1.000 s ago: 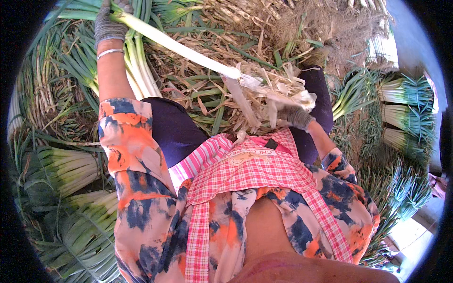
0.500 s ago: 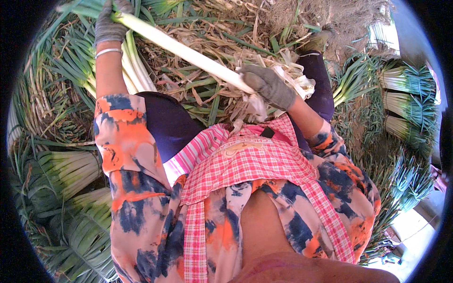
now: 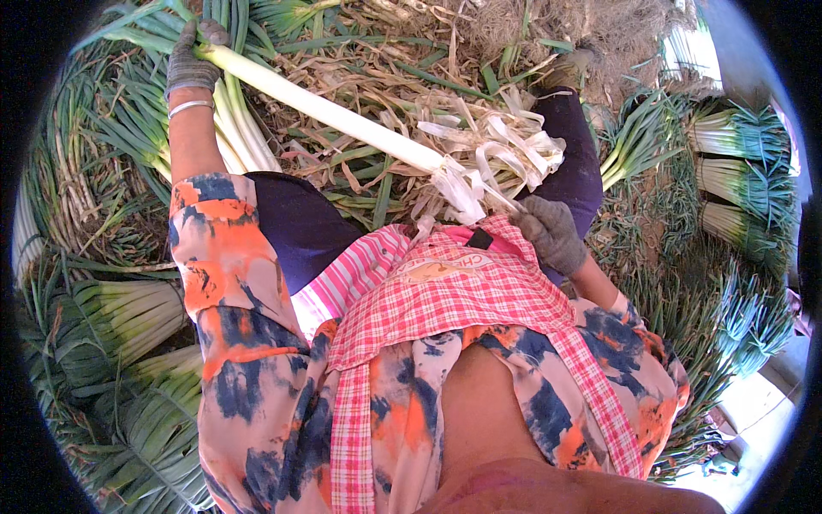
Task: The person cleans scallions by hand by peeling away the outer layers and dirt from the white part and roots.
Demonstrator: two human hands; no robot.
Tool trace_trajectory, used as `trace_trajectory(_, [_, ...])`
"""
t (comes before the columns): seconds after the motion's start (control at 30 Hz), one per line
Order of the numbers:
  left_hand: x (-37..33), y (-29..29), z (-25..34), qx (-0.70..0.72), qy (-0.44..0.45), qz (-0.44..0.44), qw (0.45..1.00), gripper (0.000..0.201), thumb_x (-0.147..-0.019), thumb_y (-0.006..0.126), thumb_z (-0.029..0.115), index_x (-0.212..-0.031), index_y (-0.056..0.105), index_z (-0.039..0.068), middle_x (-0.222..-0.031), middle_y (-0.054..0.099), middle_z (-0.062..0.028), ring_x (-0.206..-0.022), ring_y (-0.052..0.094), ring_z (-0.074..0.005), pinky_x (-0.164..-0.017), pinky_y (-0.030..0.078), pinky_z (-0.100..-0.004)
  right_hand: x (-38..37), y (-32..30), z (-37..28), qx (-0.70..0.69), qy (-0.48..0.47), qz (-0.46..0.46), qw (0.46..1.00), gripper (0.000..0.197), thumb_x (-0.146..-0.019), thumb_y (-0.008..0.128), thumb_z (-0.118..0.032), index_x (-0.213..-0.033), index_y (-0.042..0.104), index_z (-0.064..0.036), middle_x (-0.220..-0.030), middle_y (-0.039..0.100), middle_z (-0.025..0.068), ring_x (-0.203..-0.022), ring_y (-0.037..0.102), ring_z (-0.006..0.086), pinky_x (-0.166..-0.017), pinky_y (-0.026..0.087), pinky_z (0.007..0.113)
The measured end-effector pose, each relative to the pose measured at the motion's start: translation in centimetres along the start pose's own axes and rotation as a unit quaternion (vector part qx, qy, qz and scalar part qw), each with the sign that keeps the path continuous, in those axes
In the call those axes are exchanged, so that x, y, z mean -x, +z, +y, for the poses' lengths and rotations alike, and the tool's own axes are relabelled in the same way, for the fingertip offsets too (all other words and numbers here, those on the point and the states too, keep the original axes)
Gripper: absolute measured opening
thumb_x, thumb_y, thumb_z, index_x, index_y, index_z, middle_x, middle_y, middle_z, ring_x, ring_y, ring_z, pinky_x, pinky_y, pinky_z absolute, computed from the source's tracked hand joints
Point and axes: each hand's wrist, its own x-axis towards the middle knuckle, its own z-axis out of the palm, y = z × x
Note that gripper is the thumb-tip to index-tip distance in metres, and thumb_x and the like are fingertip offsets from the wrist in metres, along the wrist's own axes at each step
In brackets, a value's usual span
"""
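Note:
A long green onion (image 3: 334,111) with a thick white stalk slants across in front of me. My left hand (image 3: 193,62), in a grey glove, is closed round it where the white turns to green leaves. The root end, nearer my lap, has loose pale outer skin (image 3: 458,193) hanging from it. My right hand (image 3: 552,233), gloved too, is closed at the right of my apron; a thin strip of the skin runs from the root end to its fingers. Trimmed green onions (image 3: 244,124) lie below my left hand, beside my knee.
Peeled skins (image 3: 522,154) heap between my legs over dry leaf litter (image 3: 368,68). Tied bundles of green onions (image 3: 728,176) stand at the far right, and more bundles (image 3: 137,313) lie at left. Unpeeled onions (image 3: 77,171) pile up at the far left.
My right hand has left the stalk's root end and moved right and toward me, drawing a strip of skin. The left hand keeps its hold, almost unmoved.

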Motion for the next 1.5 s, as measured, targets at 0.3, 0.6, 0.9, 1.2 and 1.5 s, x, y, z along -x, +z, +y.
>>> trace_trajectory(0.3, [0.7, -7.2, 4.3, 0.142, 0.047, 0.168, 0.974, 0.020, -0.084, 0.047, 0.023, -0.082, 0.044, 0.003, -0.073, 0.044, -0.0068, -0.063, 0.042, -0.0218, -0.059, 0.039, -0.0328, 5.1, -3.4, -1.4, 0.116, -0.121, 0.018, 0.986, 0.010, -0.075, 0.059, -0.012, -0.081, 0.059, -0.0045, -0.076, 0.057, 0.0109, -0.060, 0.057, 0.0239, -0.050, 0.043, 0.035])
trace_trajectory(0.6, [1.2, -6.0, 4.4, 0.081, -0.009, 0.042, 0.996, 0.022, -0.082, 0.054, 0.024, -0.082, 0.044, 0.004, -0.072, 0.044, -0.0066, -0.064, 0.042, -0.0214, -0.060, 0.037, -0.0331, -5.5, -1.1, 1.2, 0.217, 0.007, 0.050, 0.975, 0.078, -0.057, 0.076, -0.022, -0.125, 0.039, -0.0099, -0.114, 0.048, 0.0167, -0.105, 0.046, 0.0356, -0.089, 0.038, 0.040])
trace_trajectory(0.9, [4.0, -1.2, 2.9, 0.033, 0.090, 0.209, 0.973, 0.019, -0.082, 0.053, 0.018, -0.092, 0.048, 0.002, -0.079, 0.051, -0.0094, -0.068, 0.047, -0.0242, -0.062, 0.041, -0.0354, -14.6, 3.3, 1.8, 0.148, -0.299, 0.025, 0.943, 0.019, -0.067, 0.062, -0.019, -0.084, 0.059, -0.0096, -0.097, 0.055, 0.0121, -0.094, 0.052, 0.0323, -0.079, 0.042, 0.041])
trace_trajectory(1.2, [9.5, 2.2, 8.6, -0.091, 0.233, 0.083, 0.965, 0.018, -0.077, 0.062, 0.020, -0.088, 0.056, 0.006, -0.068, 0.056, -0.0022, -0.055, 0.053, -0.0167, -0.048, 0.047, -0.0269, -18.0, 4.6, -4.5, -0.034, -0.158, -0.040, 0.986, 0.050, -0.076, 0.060, -0.017, -0.122, 0.043, -0.0039, -0.120, 0.047, 0.0146, -0.111, 0.045, 0.0243, -0.094, 0.034, 0.032])
trace_trajectory(1.5, [8.6, 5.9, 14.8, -0.157, 0.236, 0.094, 0.954, 0.013, -0.083, 0.056, 0.019, -0.084, 0.054, 0.007, -0.064, 0.055, -0.0046, -0.052, 0.054, -0.0187, -0.044, 0.048, -0.0298, -23.0, 16.4, -8.9, -0.131, -0.289, 0.002, 0.948, 0.046, -0.080, 0.056, -0.011, -0.123, 0.042, -0.0045, -0.109, 0.055, 0.0188, -0.099, 0.056, 0.0282, -0.084, 0.044, 0.035])
